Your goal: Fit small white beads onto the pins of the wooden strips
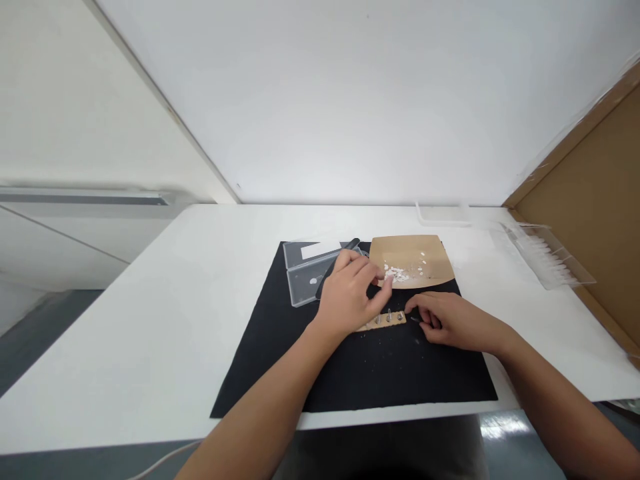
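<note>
My left hand (353, 291) is over the near left corner of a brown paper tray (430, 247), thumb and forefinger drawn together in a pinch. Whatever lies between those fingertips is too small to make out. White flakes (397, 274) are scattered inside the tray. Below, on a black mat (390, 380), lies a narrow tan strip (395, 320) carrying several small shiny upright pieces; its left end is partly behind my left wrist. At the strip's right end my right hand (447, 321) is closed, with a thin dark tip (415, 320) showing at its fingers.
An open clear plastic case (300, 293) lies behind my left hand, with a dark elongated tool (350, 245) across it. Clear plastic pieces (540, 257) lie at the right of the white table (150, 347). A brown panel (595, 180) stands along the right side.
</note>
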### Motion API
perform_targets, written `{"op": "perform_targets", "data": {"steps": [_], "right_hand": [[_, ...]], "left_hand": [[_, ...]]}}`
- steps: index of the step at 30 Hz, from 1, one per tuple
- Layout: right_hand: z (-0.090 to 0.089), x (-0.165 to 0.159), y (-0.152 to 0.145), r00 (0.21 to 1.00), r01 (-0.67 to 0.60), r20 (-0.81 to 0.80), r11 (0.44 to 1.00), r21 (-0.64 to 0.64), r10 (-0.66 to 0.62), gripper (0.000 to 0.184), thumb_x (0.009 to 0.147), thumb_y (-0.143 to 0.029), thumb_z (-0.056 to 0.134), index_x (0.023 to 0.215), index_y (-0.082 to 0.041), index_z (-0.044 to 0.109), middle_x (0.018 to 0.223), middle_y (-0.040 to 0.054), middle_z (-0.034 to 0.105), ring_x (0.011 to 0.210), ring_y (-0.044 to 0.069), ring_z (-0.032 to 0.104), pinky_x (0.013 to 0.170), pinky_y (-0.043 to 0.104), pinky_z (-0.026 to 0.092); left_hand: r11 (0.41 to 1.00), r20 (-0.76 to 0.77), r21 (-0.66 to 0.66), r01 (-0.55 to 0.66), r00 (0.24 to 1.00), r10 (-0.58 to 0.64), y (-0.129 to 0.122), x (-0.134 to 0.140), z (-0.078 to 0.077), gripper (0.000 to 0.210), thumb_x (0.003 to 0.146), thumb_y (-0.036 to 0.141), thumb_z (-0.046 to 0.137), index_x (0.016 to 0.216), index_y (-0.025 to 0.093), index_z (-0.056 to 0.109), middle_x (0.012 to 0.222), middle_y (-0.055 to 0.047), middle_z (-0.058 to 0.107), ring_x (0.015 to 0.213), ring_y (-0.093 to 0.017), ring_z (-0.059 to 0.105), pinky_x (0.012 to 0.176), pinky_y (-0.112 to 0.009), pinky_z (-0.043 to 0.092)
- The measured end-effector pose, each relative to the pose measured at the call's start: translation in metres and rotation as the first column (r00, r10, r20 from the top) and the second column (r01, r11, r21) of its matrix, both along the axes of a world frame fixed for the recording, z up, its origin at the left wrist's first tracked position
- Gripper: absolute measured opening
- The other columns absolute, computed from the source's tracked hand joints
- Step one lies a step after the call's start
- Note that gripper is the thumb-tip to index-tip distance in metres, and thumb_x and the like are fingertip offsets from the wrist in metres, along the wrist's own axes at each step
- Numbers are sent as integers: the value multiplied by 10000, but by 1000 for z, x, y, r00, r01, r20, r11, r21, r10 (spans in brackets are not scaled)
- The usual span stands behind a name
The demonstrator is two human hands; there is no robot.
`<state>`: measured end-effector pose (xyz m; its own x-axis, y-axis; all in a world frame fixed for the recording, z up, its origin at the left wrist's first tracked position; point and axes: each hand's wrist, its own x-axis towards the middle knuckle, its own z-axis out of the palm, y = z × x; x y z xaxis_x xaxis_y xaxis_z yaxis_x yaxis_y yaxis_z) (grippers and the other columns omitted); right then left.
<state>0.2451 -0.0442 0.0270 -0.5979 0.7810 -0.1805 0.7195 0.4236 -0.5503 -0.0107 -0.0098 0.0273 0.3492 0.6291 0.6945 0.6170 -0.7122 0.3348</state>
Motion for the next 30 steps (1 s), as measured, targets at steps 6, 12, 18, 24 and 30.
{"op": "perform_targets", "data": {"steps": [6, 12, 18, 24, 30], "right_hand": [[0, 3, 2, 998, -24, -62, 1000, 9, 25, 291, 896, -99, 621, 1131, -247, 707, 1026, 27, 619, 843, 154, 598, 748, 269, 468], [-5, 2, 3, 996, -56, -72, 997, 47, 59, 324, 860, -42, 621, 1108, -235, 698, 965, 6, 633, 839, 148, 599, 743, 262, 453], [-4, 0, 2, 998, -32, -56, 995, 91, 37, 305, 845, -53, 651, 1073, -244, 719, 919, -8, 666, 832, 152, 618, 747, 264, 443], [-11, -5, 1, 1000, 1, 9, 993, 117, -2, 339, 830, -74, 653, 1122, -240, 698, 797, -35, 631, 734, 146, 586, 686, 269, 395], [-9, -4, 2, 999, 25, -21, 999, 44, -24, 215, 901, -134, 639, 1091, -221, 689, 747, -39, 665, 702, 144, 608, 681, 273, 421]], "left_hand": [[991, 24, 74, -113, 993, 112, 8, -6, -1, 223, 981, 208, 626, 766, 211, 567, 709, -23, 633, 794, -216, 504, 804, -379, 474], [971, -13, 161, -176, 984, 180, 9, -8, -1, 170, 941, 168, 657, 798, 212, 576, 745, -32, 657, 841, -233, 529, 827, -377, 478], [969, -22, 161, -190, 980, 196, 10, -8, -2, 168, 938, 165, 659, 798, 214, 581, 737, -33, 655, 846, -240, 527, 812, -370, 473], [975, -19, 120, -185, 982, 189, 10, -7, -5, 162, 953, 178, 641, 803, 211, 591, 745, -30, 659, 823, -226, 522, 842, -381, 477], [963, -4, 137, -230, 972, 233, 12, -11, -3, 166, 937, 174, 656, 791, 215, 587, 740, -35, 669, 871, -246, 528, 813, -377, 468]]}}
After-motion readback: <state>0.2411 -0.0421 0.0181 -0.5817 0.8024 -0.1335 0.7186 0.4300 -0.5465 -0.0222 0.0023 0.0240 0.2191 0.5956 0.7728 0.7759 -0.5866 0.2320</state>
